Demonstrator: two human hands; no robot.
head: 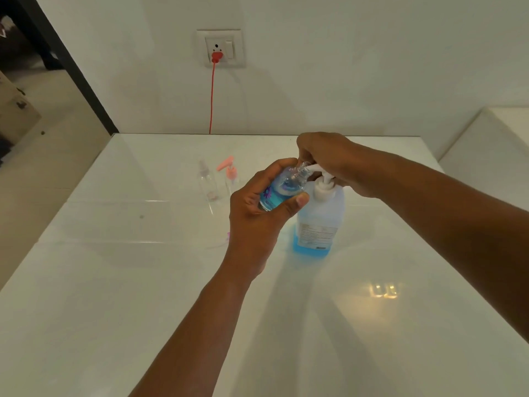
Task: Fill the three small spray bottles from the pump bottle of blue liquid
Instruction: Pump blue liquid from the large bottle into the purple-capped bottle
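Note:
My left hand (pixel 257 213) grips a small clear bottle (pixel 282 187) with a blue label, tilted so its open mouth meets the white pump spout. My right hand (pixel 329 161) rests on top of the pump head of the large pump bottle (pixel 317 222), which stands on the table with blue liquid low in its base. Two more small bottles stand at the back left: a clear one (pixel 208 181) with a clear cap and one with a pink pump top (pixel 231 174). A small pink-tipped sprayer part (pixel 221 242) lies on the table left of my left wrist.
The glossy white table (pixel 114 282) meets a white wall at the back. A red cord (pixel 211 98) hangs from a wall socket down behind the table. A white ledge (pixel 492 138) rises at the right. To the left, the floor drops away beyond the table edge.

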